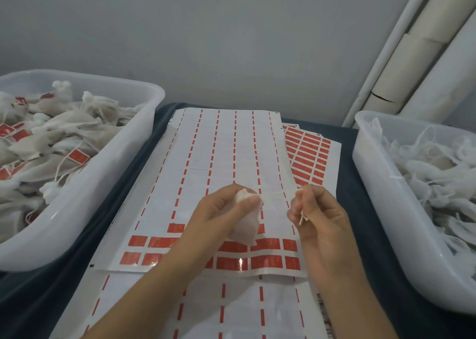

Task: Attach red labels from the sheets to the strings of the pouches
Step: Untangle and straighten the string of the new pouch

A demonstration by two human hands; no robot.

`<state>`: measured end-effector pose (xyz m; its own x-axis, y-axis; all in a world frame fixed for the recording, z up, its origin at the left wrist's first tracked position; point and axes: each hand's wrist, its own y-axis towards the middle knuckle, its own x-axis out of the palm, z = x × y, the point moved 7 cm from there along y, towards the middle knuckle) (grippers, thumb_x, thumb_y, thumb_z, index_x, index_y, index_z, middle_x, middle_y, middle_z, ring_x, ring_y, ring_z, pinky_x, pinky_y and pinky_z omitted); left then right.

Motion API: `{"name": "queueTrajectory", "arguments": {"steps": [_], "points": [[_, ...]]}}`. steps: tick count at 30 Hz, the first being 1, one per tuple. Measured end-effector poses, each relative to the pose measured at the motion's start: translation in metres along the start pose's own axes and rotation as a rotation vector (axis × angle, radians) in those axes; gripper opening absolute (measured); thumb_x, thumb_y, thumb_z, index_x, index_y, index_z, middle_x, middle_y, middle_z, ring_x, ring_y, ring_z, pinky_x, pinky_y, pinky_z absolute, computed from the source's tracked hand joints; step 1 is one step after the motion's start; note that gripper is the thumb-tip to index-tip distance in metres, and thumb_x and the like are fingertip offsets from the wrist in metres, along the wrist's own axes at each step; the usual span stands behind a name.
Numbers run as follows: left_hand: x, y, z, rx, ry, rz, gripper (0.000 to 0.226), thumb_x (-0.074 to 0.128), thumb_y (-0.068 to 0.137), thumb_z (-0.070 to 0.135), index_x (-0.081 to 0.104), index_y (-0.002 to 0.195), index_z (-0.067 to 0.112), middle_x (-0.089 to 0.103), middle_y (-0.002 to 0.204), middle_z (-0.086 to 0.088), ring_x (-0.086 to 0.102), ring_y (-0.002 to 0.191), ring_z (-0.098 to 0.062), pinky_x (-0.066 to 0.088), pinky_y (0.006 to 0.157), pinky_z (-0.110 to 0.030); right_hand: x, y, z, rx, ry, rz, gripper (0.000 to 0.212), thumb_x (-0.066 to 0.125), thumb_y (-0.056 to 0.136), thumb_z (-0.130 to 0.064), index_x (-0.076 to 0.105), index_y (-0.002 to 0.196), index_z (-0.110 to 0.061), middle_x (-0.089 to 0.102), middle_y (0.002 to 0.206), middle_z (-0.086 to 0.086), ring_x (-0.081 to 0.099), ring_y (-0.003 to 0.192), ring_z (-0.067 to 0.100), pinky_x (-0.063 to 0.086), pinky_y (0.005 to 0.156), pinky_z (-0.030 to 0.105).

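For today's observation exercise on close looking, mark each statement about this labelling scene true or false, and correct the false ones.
1. The left hand holds a pouch. True.
2. The right hand holds a red label. False: it pinches the pouch's string, and no label shows in it.
3. The left bin holds pouches that already carry red labels. True.
4. The pouches in the right bin carry red labels. False: none shows there.
5. The top sheet is full of labels. False: most are gone, and only the rows nearest the person remain.
6. A fuller sheet lies partly under the top sheet, to its right. True.
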<state>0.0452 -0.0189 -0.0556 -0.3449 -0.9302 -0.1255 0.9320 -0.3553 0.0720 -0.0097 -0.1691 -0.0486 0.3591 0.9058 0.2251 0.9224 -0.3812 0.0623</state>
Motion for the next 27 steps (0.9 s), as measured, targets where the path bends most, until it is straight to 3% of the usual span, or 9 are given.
{"name": "queueTrajectory", "arguments": {"steps": [4, 7, 9, 11, 14, 17, 19, 22, 27], "points": [[-0.007, -0.002, -0.001, 0.077, 0.155, 0.081, 0.022, 0.055, 0.075, 0.064, 0.056, 0.091, 0.048, 0.053, 0.095, 0.036, 0.052, 0.092, 0.01, 0.042, 0.062, 0.0, 0.001, 0.002, -0.007, -0.008, 0.12, -0.045, 0.014, 0.061, 0.068, -0.039, 0.069, 0.067, -0.027, 0.061, 0.062, -0.001, 0.058, 0.056, 0.012, 0.052, 0.072, 0.023], [-0.01, -0.008, 0.001, 0.149, 0.038, 0.091, 0.03, 0.049, 0.085, 0.055, 0.064, 0.071, 0.032, 0.063, 0.073, 0.017, 0.058, 0.066, 0.0, 0.046, 0.06, -0.006, 0.003, 0.0, -0.011, -0.066, 0.098, -0.081, 0.028, 0.072, 0.06, -0.055, 0.07, 0.07, -0.029, 0.063, 0.064, -0.002, 0.059, 0.058, 0.012, 0.053, 0.072, 0.021], [0.013, -0.011, -0.007, -0.056, -0.071, -0.177, 0.053, 0.039, 0.08, 0.066, 0.072, 0.065, 0.026, 0.066, 0.061, 0.005, 0.054, 0.048, -0.004, 0.046, 0.054, -0.011, 0.006, -0.004, -0.012, -0.116, -0.019, -0.115, 0.027, 0.067, 0.065, -0.058, 0.07, 0.072, -0.032, 0.064, 0.064, -0.004, 0.06, 0.06, 0.012, 0.054, 0.074, 0.021], [0.031, -0.016, -0.018, -0.278, -0.131, -0.385, 0.063, 0.029, 0.071, 0.073, 0.074, 0.07, 0.029, 0.068, 0.065, -0.001, 0.051, 0.044, -0.005, 0.043, 0.049, -0.016, 0.018, -0.009, -0.015, -0.188, -0.18, -0.197, 0.012, 0.06, 0.076, -0.043, 0.07, 0.071, -0.037, 0.064, 0.061, -0.008, 0.062, 0.06, 0.009, 0.052, 0.071, 0.014], [0.026, -0.013, -0.022, -0.414, -0.36, -0.342, 0.058, 0.031, 0.078, 0.065, 0.076, 0.071, 0.029, 0.067, 0.066, 0.004, 0.051, 0.048, -0.005, 0.039, 0.047, -0.017, 0.048, -0.023, -0.01, -0.189, -0.271, -0.524, 0.014, 0.063, 0.083, -0.027, 0.072, 0.076, -0.036, 0.066, 0.066, -0.013, 0.063, 0.062, 0.005, 0.052, 0.066, 0.014], [0.01, -0.009, -0.023, -0.446, -0.643, -0.282, 0.046, 0.044, 0.084, 0.05, 0.075, 0.091, 0.016, 0.069, 0.07, 0.005, 0.047, 0.047, -0.007, 0.035, 0.045, -0.016, 0.058, -0.028, 0.002, -0.151, -0.425, -0.638, 0.012, 0.065, 0.081, -0.032, 0.073, 0.079, -0.04, 0.068, 0.074, -0.02, 0.064, 0.068, 0.004, 0.051, 0.066, 0.014], [0.0, -0.005, -0.024, -0.427, -0.778, -0.233, 0.037, 0.05, 0.087, 0.037, 0.066, 0.098, 0.006, 0.065, 0.068, 0.0, 0.037, 0.038, -0.006, 0.03, 0.035, -0.012, 0.053, -0.025, 0.006, -0.143, -0.511, -0.609, 0.009, 0.063, 0.077, -0.039, 0.071, 0.078, -0.043, 0.068, 0.076, -0.021, 0.064, 0.074, 0.004, 0.051, 0.069, 0.013], [-0.01, -0.002, -0.021, -0.402, -0.871, -0.213, 0.02, 0.051, 0.086, 0.028, 0.057, 0.082, 0.009, 0.051, 0.06, -0.002, 0.032, 0.037, -0.006, 0.029, 0.032, -0.012, 0.035, -0.012, 0.003, -0.113, -0.599, -0.463, 0.016, 0.055, 0.074, -0.047, 0.064, 0.078, -0.036, 0.067, 0.078, -0.023, 0.063, 0.08, 0.0, 0.048, 0.069, 0.008], [-0.003, -0.006, -0.025, -0.413, -0.422, -0.339, 0.037, 0.047, 0.088, 0.036, 0.055, 0.057, 0.018, 0.041, 0.053, 0.001, 0.032, 0.04, -0.008, 0.03, 0.038, -0.015, 0.006, 0.002, -0.003, -0.15, -0.603, -0.076, 0.021, 0.051, 0.073, -0.049, 0.058, 0.083, -0.032, 0.064, 0.08, -0.024, 0.06, 0.084, -0.009, 0.04, 0.065, -0.003]]}}
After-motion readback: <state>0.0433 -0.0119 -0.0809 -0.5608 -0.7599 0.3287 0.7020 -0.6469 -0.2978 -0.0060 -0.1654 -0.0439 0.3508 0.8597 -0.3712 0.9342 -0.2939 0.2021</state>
